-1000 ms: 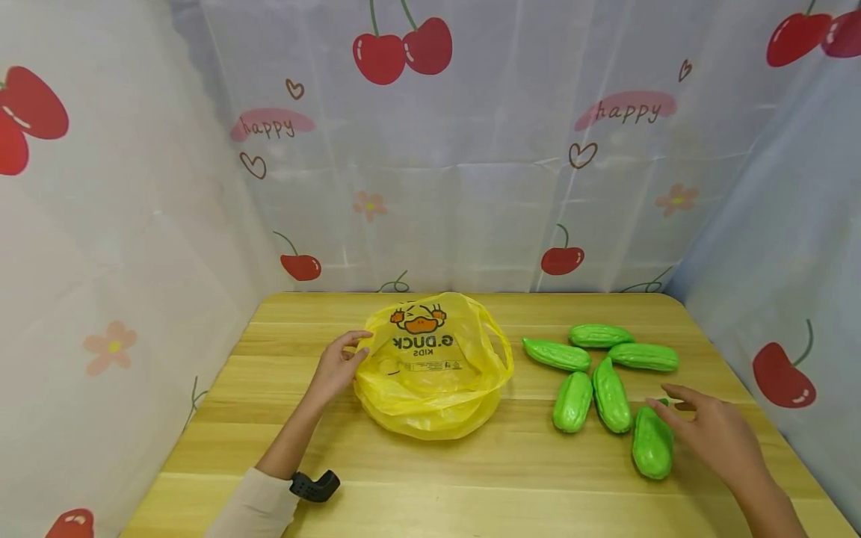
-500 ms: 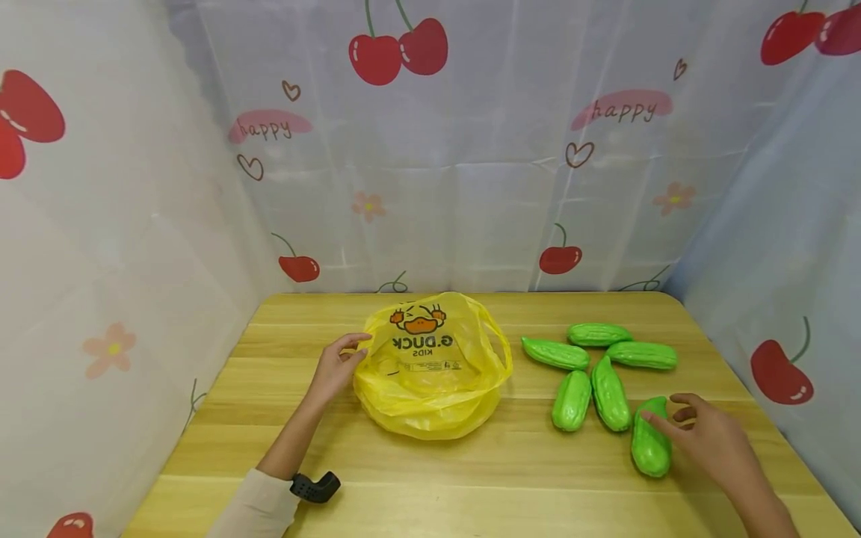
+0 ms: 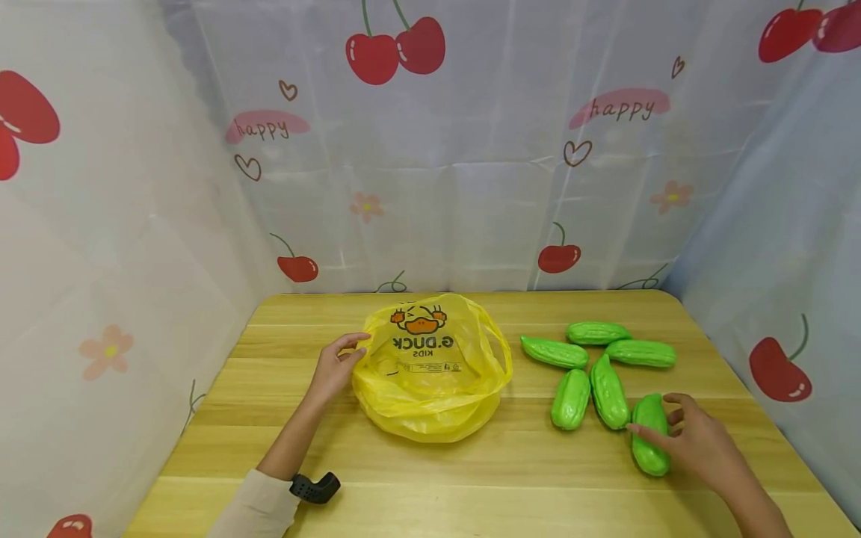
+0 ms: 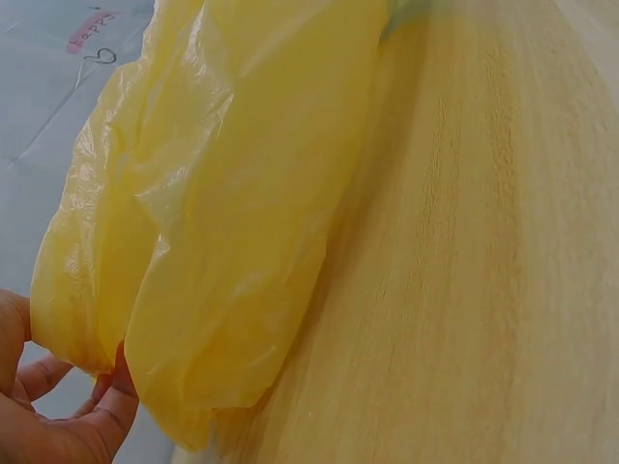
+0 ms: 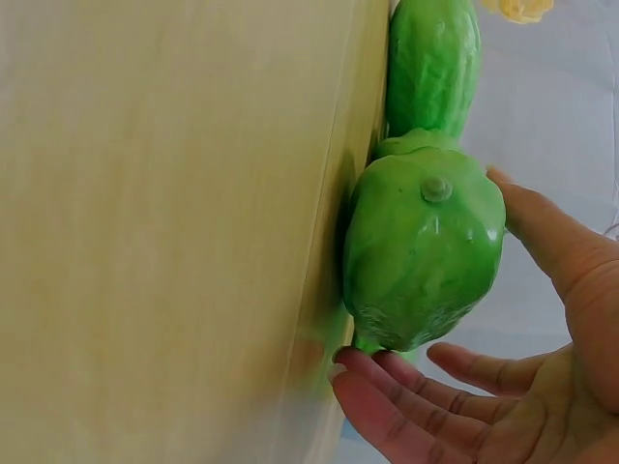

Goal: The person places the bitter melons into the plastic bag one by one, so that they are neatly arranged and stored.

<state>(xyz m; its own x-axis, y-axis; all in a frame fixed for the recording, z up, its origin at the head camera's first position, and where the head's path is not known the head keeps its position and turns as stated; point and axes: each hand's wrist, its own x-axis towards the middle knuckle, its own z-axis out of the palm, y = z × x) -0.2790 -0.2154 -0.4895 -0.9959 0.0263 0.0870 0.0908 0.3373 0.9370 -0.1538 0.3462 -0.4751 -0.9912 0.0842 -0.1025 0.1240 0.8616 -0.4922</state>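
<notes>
My left hand (image 3: pixel 336 366) pinches the left rim of a yellow plastic bag (image 3: pixel 430 411), which stands with its mouth spread wide. In the left wrist view, thumb and fingers lie on either side of the bag's edge. My right hand (image 3: pixel 702 441) is around the nearest green bitter melon (image 3: pixel 647 441), its thumb along the left side and its fingers along the right. The right wrist view shows this bitter melon (image 5: pixel 426 251) resting on the table, with space between it and the palm. How firmly the fingertips touch it is unclear.
Several more bitter melons (image 3: pixel 608 392) lie loosely grouped on the wooden table (image 3: pixel 471 493), right of the bag. Cherry-printed curtains (image 3: pixel 471 217) enclose the back and both sides. A black band (image 3: pixel 315 487) sits at my left wrist.
My right hand has moved slightly left and lower around the nearest bitter melon, its thumb passing from the top to the left side. The left hand stays at the bag's rim.
</notes>
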